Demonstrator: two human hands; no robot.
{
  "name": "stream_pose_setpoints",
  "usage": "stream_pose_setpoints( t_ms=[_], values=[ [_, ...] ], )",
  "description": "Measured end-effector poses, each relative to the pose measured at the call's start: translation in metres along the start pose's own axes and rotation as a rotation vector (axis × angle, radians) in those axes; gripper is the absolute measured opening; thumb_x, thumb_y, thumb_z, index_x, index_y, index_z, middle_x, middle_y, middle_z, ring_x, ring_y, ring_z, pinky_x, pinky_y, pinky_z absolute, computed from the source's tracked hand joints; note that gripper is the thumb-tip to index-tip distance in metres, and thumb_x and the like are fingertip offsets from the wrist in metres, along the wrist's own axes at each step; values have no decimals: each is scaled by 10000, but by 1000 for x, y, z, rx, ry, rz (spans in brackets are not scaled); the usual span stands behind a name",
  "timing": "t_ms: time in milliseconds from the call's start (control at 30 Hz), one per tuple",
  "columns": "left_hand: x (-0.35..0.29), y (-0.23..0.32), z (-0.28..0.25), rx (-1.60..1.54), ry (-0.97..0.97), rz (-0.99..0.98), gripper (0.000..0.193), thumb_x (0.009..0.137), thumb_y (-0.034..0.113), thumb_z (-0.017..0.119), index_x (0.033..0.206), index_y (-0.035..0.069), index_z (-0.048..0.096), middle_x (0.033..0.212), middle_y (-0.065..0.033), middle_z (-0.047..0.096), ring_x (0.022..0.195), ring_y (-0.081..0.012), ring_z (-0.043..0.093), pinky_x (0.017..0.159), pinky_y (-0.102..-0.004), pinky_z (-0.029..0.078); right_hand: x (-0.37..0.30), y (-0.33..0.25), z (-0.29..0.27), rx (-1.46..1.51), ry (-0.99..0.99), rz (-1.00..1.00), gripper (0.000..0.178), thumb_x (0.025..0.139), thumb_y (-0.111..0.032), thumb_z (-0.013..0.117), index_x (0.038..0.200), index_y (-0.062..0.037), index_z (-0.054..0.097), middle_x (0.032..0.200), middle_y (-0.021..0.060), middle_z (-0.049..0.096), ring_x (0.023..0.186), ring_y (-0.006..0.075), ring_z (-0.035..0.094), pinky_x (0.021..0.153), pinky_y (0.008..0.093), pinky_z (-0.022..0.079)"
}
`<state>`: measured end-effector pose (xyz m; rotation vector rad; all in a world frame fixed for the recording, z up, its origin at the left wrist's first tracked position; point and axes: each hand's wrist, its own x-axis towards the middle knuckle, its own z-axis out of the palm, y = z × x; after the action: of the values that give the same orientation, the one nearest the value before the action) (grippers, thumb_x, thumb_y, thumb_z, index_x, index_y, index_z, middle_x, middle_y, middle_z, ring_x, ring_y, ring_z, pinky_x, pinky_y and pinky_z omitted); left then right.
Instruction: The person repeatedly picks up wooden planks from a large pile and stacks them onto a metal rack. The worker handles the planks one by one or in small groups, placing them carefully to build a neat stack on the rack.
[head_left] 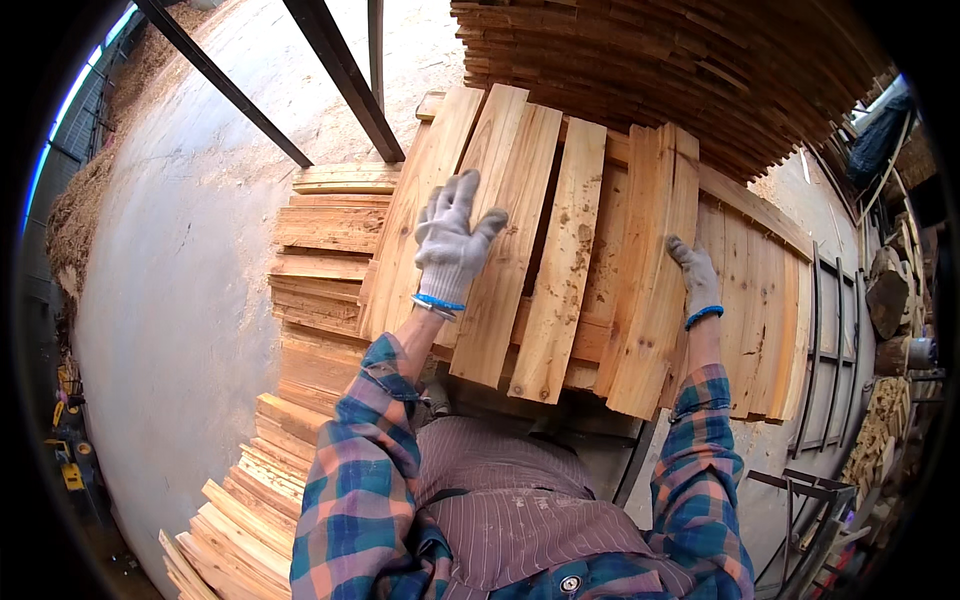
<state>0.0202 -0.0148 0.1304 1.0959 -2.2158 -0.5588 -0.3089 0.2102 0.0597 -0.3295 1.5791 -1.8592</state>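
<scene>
Several rough wooden boards lie side by side in front of me, across a layer of other planks. My left hand, in a pale knitted glove with a blue cuff, is over the left boards, its fingers stretched out and thumb apart. Under and beside it are a wide plank and another long board. My right hand, gloved the same way, grips the right edge of a wooden board, its thumb side on the top face and the other fingers partly hidden. Between the hands lies a knotty, dirt-flecked board.
A tall stack of planks rises at the far side. More piled boards run down the left. Dark metal posts stand at the far left, and a metal frame is on the right. Sawdust heaps along the wall.
</scene>
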Motion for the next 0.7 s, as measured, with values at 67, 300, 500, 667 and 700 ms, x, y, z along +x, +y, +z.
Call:
stream_pose_setpoints(
  t_ms=[67,300,500,667,700],
  values=[
    [20,-65,-34,-130,153,-188,905,797,697,641,1457,106,458,1433,-193,510,1311,-388,493,1003,-415,501,-10,-7,19,-100,80,65,324,895,-8,597,1183,120,519,1065,120,680,930,175,659,875,263,549],
    [10,-144,-43,67,-267,-297,751,890,558,617,1400,17,508,1284,-206,628,1162,-327,609,985,-368,465,-18,13,76,32,-10,77,442,865,121,514,1295,137,409,1061,164,668,942,187,665,871,265,562],
    [16,-164,-58,-400,-355,-497,536,900,355,682,1325,40,590,1047,-102,725,818,-154,649,724,-302,520,-34,2,140,-31,1,98,403,909,-7,616,1269,121,486,1048,121,693,924,166,668,883,271,558],
    [39,-177,-44,-202,-357,-517,552,893,409,627,1319,59,604,1196,-95,701,1086,-210,634,956,-317,444,-25,5,118,75,-131,43,384,917,-128,671,1173,131,550,1075,148,708,981,184,680,879,263,534],
    [46,-200,-42,-89,-325,-579,548,900,427,609,1307,60,619,1108,-87,720,975,-197,648,888,-310,470,-22,2,133,-240,-70,23,426,924,-111,652,1230,153,515,1060,178,708,999,207,681,899,255,533]
  ],
)
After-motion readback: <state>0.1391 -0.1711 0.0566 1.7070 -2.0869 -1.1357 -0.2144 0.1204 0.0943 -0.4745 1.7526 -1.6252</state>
